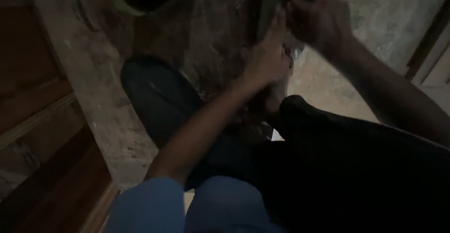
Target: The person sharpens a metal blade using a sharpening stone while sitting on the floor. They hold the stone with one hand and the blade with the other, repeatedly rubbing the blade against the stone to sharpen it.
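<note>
1. Left hand point(268, 57): fingers flat and together, pressed along a narrow upright strip point(268, 3) of dull grey-green material; its grip is apart, not closed around the strip.
2. Right hand point(318, 19): blurred, curled near the strip's top; whether its grip is clamped cannot be told.
3. Plank point(93, 87): rough, pale, stained wood, running diagonally.
4. Floor point(375, 8): mottled concrete.
5. Trousers point(351, 167): dark cloth.

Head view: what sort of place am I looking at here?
Probably a dim workshop or building site, though the light is poor. A rough, stained plank runs down the frame, dark wooden boards lie at the left, and the floor looks like bare concrete.
</note>
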